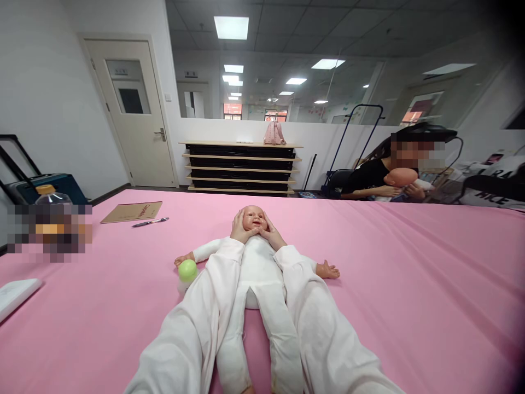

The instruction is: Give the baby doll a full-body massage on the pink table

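Note:
A baby doll [262,268] with a white cloth body lies on its back on the pink-covered table [394,284], head at the far end and arms spread. My left hand [241,227] cups the left side of its head, while my right hand [272,233] is wrapped round the other side. Both thumbs meet near the chin. By the doll's hand on the left stands a small bottle with a green cap [187,271], partly hidden by my left sleeve.
On the table's left lie a brown notebook [132,212], a pen [150,222], a blurred bottle [51,230] and a white object [16,295]. Beyond the table, a person [369,172] at the right holds another doll [402,177]. A pink backpack [274,133] rests on stacked boards [241,168].

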Demonstrator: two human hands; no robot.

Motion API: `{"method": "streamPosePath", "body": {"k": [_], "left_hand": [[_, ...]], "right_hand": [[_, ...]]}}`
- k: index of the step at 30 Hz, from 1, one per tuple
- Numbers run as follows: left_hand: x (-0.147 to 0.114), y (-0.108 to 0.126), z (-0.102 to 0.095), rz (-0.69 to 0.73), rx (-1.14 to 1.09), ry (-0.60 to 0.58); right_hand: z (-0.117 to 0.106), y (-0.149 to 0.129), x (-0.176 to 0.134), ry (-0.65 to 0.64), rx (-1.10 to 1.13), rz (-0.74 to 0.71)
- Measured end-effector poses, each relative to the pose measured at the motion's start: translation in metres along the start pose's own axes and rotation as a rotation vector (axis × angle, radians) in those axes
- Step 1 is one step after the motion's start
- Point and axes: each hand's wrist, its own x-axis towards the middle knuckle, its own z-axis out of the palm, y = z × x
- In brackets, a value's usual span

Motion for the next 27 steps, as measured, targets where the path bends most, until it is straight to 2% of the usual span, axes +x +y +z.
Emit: {"method": "streamPosePath", "body": {"k": [5, 10, 13, 16, 19, 23, 27], "left_hand": [[0.005, -0.006, -0.003, -0.043, -0.167, -0.032], [0.008, 0.000, -0.005, -0.153, -0.302, -0.014], [0.005, 0.003, -0.004, -0.124, -0.265, -0.023], [-0.001, 0.006, -0.003, -0.052, -0.112, -0.024], [-0.003, 0.008, -0.001, -0.061, -0.032, -0.003], [-0.002, 0.009, -0.001, -0.088, -0.081, -0.004], [0.001, 0.010, -0.002, -0.113, -0.166, -0.004]], "right_hand": [[-0.003, 0.000, 0.000, -0.098, 0.127, 0.014], [0.000, 0.002, 0.003, -0.045, 0.173, -0.006], [0.001, 0.000, 0.000, -0.054, 0.165, 0.012], [0.001, -0.004, -0.004, -0.053, 0.060, -0.002], [0.002, -0.007, -0.005, -0.032, -0.016, -0.033], [0.005, -0.009, -0.005, -0.004, 0.025, 0.003], [0.007, -0.012, -0.008, -0.040, 0.072, 0.023]]}}
